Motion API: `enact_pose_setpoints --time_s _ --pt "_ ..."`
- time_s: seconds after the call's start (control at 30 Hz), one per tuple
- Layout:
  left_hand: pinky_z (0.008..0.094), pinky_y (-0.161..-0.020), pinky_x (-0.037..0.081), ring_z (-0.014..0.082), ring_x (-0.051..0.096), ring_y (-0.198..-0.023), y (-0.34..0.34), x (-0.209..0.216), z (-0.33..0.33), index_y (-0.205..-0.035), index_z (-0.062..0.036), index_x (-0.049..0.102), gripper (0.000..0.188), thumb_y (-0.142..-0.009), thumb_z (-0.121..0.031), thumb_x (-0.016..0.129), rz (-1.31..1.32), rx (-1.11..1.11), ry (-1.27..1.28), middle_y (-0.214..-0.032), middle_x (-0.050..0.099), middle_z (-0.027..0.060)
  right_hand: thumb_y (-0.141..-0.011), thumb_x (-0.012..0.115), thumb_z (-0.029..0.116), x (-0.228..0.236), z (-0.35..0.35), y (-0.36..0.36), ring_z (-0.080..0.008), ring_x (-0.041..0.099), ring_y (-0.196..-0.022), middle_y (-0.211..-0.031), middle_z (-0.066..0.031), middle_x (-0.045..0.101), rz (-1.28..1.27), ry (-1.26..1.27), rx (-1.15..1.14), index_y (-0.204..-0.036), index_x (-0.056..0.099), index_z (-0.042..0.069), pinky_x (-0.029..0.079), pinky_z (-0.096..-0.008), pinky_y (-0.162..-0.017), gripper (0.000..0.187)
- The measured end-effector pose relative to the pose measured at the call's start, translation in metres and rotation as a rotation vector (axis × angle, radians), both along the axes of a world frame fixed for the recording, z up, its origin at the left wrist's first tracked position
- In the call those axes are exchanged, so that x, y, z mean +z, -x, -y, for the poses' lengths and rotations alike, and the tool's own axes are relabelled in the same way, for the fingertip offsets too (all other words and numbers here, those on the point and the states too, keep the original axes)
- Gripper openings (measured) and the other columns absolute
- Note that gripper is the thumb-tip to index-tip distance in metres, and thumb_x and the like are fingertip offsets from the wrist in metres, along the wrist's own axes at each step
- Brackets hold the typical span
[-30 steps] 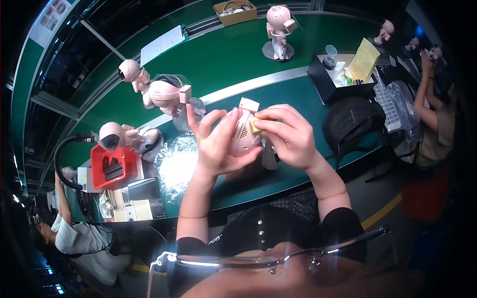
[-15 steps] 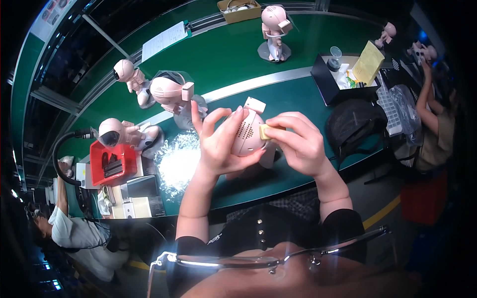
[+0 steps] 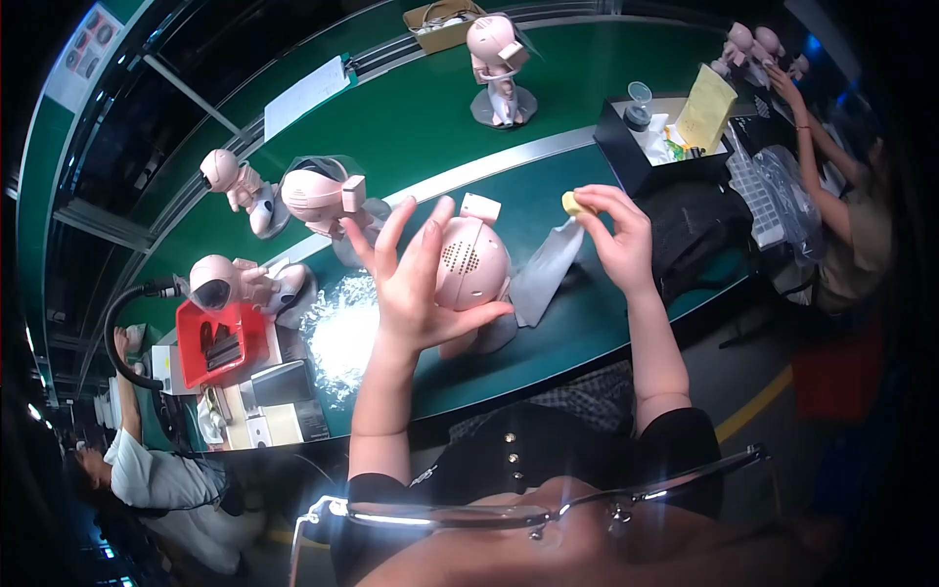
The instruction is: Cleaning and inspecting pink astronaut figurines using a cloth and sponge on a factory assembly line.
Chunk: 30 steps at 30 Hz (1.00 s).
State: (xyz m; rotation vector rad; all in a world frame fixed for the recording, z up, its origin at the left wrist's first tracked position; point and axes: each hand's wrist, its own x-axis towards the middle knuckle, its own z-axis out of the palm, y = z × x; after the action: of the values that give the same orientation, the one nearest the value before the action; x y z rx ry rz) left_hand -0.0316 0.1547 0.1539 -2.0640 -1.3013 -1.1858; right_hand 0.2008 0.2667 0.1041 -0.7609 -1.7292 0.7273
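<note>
The round pink head of an astronaut figure [image 3: 481, 262], with a patch of small holes and a small box on top, is in front of me. My left hand [image 3: 416, 284] steadies its left side, thumb underneath and fingers raised and spread along it. Off to the right of the head, my right hand [image 3: 618, 235] pinches a small yellow sponge [image 3: 573, 203]. A grey, cloth-like piece [image 3: 548, 274] slants from just below those fingers down beside the figure. I cannot tell whether the right hand holds it too. The figure's lower body is mostly hidden.
More pink astronaut figures stand left, such as one [image 3: 318, 196] under clear film, and one [image 3: 499, 73] at the back. A red bin [image 3: 249, 328] with dark parts is left, a black box [image 3: 636, 161] and black bag [image 3: 685, 240] right. People work at both sides.
My right hand has drawn the yellow sponge off the figure's head, up and to the right. The grey piece now shows beside the head. My left hand's fingers have spread a little.
</note>
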Motion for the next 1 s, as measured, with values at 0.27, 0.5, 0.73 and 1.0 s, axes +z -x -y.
enact_pose_setpoints --time_s 0.27,0.5,0.73,1.0 --pt "0.0587 -0.110 0.007 0.0399 0.040 -0.126 0.003 0.006 0.012 -0.138 -0.0097 0.033 0.109 -0.058 -0.072 0.071 0.031 -0.069 -0.123 -0.133 0.046 0.0205 -0.074 0.068 0.010 -0.081 -0.032 0.002 -0.0292 0.059 -0.095 -0.099 -0.0125 0.063 0.520 -0.210 -0.113 -0.090 0.067 0.003 0.048 -0.0372 -0.082 0.017" --pt "0.0565 -0.111 0.008 0.0392 0.038 -0.127 0.008 0.022 0.022 -0.099 -0.0131 0.067 0.061 -0.062 -0.061 0.075 0.002 0.000 0.025 -0.126 0.054 0.0144 -0.066 0.076 0.018 -0.074 0.029 -0.017 -0.0282 0.053 -0.093 -0.089 -0.0105 0.056 0.696 0.010 -0.098 -0.080 0.065 0.000 0.045 -0.0364 -0.082 0.025" --pt "0.0574 -0.111 0.008 0.0383 0.039 -0.127 0.011 0.015 0.018 -0.092 -0.0158 0.069 0.050 -0.061 -0.054 0.078 -0.003 -0.031 0.031 -0.123 0.058 0.0099 -0.079 0.066 -0.001 0.025 0.038 0.023 -0.0100 0.060 -0.083 -0.097 -0.0105 0.066 -0.312 0.281 0.079 -0.080 0.058 -0.003 0.049 -0.0263 -0.074 0.009" --pt "0.0585 -0.111 0.008 0.0376 0.042 -0.125 0.010 0.015 0.011 -0.092 -0.0140 0.069 0.053 -0.061 -0.057 0.076 -0.007 -0.034 -0.007 -0.119 0.060 0.0067 -0.070 0.055 -0.011 0.030 0.059 0.046 -0.0412 0.055 -0.114 -0.117 -0.0236 0.060 0.055 -0.431 0.426 -0.103 0.063 -0.003 0.046 -0.0423 -0.096 0.035"
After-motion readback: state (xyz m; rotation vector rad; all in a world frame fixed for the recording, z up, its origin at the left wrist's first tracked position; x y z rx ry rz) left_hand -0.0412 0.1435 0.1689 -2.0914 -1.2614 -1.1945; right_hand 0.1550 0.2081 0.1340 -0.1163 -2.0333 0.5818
